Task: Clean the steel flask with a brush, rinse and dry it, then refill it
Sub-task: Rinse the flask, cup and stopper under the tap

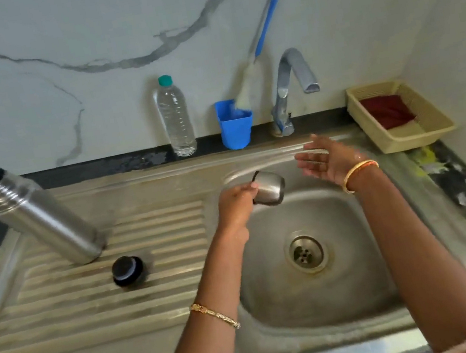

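Both forearms reach in from the near edge over the sink [379,300]. Left hand [234,203] pinches the steel cap [269,188] at its rim, tipped above the basin; right hand [329,160] hangs beside it with fingers spread, holding nothing. Judging by this, the cap is being rinsed or shaken dry.

Steel flask [37,215] stands uncapped at far left on the drainboard, its black stopper [128,270] nearer. Next likely calls for the tap [292,89] or the red cloth [389,111] at far right; brush [258,42] and water bottle [175,118] stand behind, nothing blocking.
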{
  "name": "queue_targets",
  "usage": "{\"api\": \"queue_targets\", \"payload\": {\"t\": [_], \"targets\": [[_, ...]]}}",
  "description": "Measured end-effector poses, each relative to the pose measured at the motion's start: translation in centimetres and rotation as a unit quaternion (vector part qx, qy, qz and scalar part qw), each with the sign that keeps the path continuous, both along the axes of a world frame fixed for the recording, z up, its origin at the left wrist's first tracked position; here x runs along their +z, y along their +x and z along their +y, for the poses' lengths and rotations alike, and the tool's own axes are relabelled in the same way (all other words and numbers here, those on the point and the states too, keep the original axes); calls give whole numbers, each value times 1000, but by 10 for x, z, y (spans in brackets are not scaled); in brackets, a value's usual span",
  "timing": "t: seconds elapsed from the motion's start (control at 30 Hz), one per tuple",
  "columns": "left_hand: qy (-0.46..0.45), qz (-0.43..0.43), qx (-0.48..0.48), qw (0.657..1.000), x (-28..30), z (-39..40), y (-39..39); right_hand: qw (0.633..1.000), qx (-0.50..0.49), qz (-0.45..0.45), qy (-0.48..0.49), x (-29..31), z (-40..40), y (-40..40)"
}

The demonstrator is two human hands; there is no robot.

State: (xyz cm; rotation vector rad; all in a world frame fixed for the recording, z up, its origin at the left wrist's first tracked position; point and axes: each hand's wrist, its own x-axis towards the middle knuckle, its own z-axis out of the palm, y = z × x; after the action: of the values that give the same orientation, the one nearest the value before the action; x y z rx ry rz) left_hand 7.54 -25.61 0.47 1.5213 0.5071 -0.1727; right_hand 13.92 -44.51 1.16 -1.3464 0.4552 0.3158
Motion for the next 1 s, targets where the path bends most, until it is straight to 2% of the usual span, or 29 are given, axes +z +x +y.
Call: {"api": "queue_targets", "payload": {"t": [0.07,0.17,0.3,0.5,0.67,0.8,0.9,1.0], "targets": [[-38,55,17,998,-10,-21,2,993,-52,62,85,-10,-22,27],[-61,91,34,993,-15,-42,9,982,-22,94,162,-16,-28,69],[-68,102,55,991,-17,-60,25,966,9,71,250,-21,-12,102],[-48,101,64,992,-22,-69,46,934,-27,65,350,-31,-7,110],[-37,86,63,994,-20,-77,56,951,-23,68,302,-22,-4,115],[-36,84,58,994,-18,-83,60,978,6,69,197,-13,1,116],[-39,88,56,994,-19,-85,63,984,6,64,165,-11,2,114],[-44,86,58,994,-21,-85,64,996,39,54,51,-17,-1,112]]}}
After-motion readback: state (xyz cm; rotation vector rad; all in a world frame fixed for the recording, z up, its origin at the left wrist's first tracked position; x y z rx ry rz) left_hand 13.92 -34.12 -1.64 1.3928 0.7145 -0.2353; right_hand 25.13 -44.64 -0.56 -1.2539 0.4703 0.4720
